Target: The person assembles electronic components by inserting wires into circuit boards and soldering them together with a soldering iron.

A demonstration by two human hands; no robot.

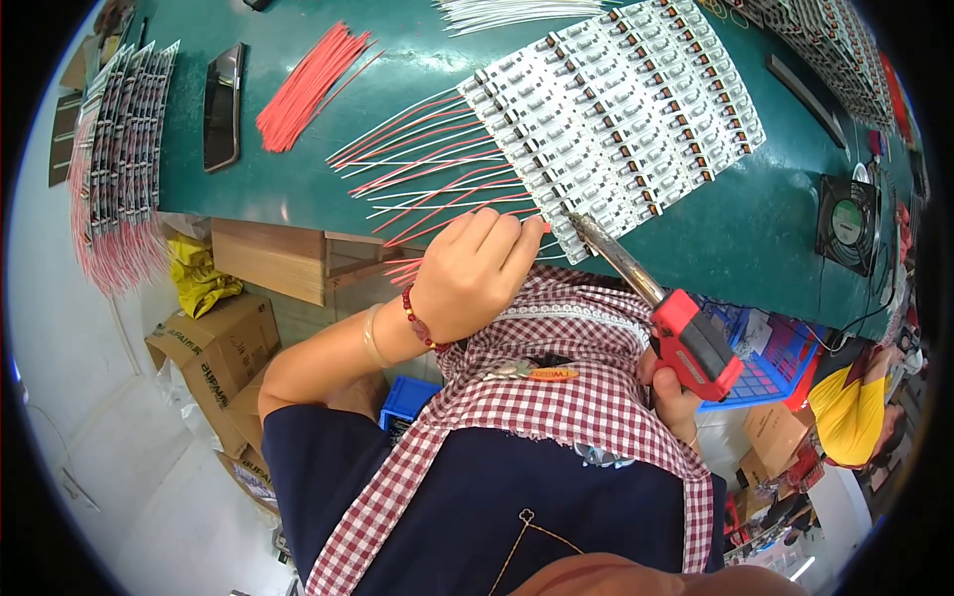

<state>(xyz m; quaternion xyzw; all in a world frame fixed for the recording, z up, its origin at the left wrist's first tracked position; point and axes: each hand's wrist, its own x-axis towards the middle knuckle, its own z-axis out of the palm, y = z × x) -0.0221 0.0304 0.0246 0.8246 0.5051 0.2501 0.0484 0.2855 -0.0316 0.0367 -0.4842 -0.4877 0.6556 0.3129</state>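
Note:
A large white panel of circuit boards [616, 119] lies tilted on the green table, with red and white wires [427, 164] fanning out from its left edge. By the panel's near corner, my left hand [477, 268] is closed in a pinch on a red wire [545, 227]; most of that wire is hidden by the fingers. My right hand [676, 397] is wrapped round the red and black handle of a soldering gun [696, 348]. The gun's metal tip reaches the near corner, just right of my left fingertips. Whether it touches the board I cannot tell.
A bundle of red wires [313, 87] and a phone [224, 107] lie on the left of the table [397, 60]. White wires [517, 12] lie at the back. Wired boards [124, 149] stand stacked far left, more boards [835, 50] far right. A square fan [850, 223] stands right.

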